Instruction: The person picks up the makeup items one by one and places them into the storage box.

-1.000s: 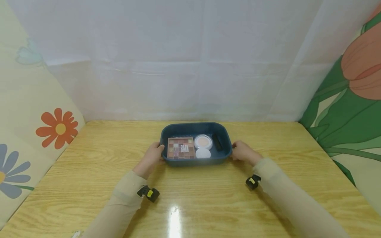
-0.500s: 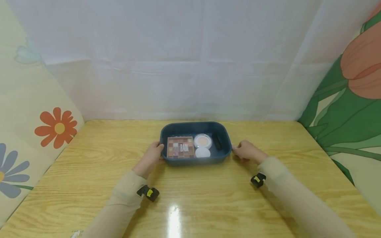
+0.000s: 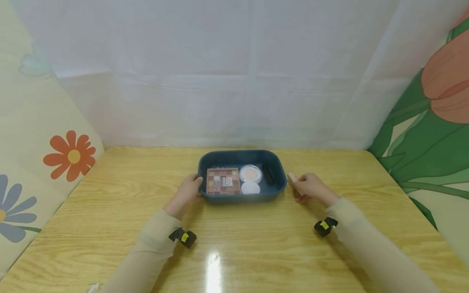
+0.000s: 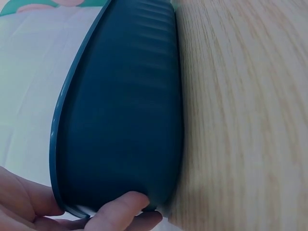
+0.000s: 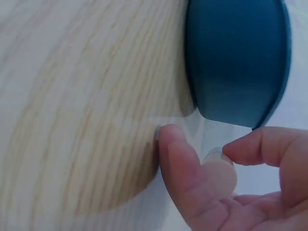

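A dark blue plastic basket (image 3: 238,199) stands on the wooden table. Inside it lie an eyeshadow palette (image 3: 222,181) marked "BACK", an opened round powder compact (image 3: 250,174) and a black stick-like item (image 3: 268,175). My left hand (image 3: 185,194) grips the basket's left end, and in the left wrist view its fingers (image 4: 120,211) lie against the wall. Just right of the basket, apart from it, my right hand (image 3: 309,188) pinches a small pale beige cylindrical tube (image 3: 292,177). Up close, the tube's round end (image 5: 220,177) shows between thumb and fingers.
The wooden table (image 3: 234,236) reaches back to a white cloth (image 3: 234,81). Flower-patterned panels (image 3: 75,156) flank it on both sides. A small whitish scrap or mark (image 3: 93,287) shows near the front edge at left.
My right hand has moved right, away from the basket's end, and the beige tube now shows in its fingers. The left hand and the basket stay in place.
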`<state>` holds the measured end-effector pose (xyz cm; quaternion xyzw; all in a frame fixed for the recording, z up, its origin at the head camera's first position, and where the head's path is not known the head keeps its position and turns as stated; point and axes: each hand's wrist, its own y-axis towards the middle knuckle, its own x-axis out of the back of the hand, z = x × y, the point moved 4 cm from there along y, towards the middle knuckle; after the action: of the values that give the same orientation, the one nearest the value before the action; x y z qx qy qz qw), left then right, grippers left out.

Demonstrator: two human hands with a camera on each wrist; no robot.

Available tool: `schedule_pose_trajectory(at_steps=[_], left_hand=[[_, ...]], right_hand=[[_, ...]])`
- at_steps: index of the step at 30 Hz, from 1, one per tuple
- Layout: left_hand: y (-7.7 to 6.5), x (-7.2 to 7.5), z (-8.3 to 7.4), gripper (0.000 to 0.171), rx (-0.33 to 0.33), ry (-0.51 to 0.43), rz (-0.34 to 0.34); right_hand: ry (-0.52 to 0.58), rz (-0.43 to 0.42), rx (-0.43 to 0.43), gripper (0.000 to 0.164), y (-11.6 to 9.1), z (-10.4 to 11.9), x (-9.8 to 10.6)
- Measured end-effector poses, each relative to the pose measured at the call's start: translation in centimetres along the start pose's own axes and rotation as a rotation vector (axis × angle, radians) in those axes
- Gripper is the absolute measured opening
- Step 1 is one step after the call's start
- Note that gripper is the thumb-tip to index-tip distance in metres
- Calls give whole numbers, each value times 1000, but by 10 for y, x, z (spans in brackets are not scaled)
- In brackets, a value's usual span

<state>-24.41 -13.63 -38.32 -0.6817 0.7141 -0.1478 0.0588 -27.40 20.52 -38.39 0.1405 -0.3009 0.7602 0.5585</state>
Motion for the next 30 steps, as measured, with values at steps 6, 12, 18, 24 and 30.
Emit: schedule_pose_trajectory(at_steps=[6,12,18,24,30], left_hand=[[0,-1,0,46,-8,-8,0],[2,-1,0,46,-14,-7,-5],[1,0,-1,46,-20,9,0],[2,0,0,46,-6,21,9],[2,1,1,46,1,17,13]], right_hand=[[145,42,-19,28,-10,0,5],[147,57,-45,33,-17,5,10],[72,38,-52,40,-22,7,16],[94,17,-35,40,-23,9,18],[15,-5,-26,34,-26,18,19]])
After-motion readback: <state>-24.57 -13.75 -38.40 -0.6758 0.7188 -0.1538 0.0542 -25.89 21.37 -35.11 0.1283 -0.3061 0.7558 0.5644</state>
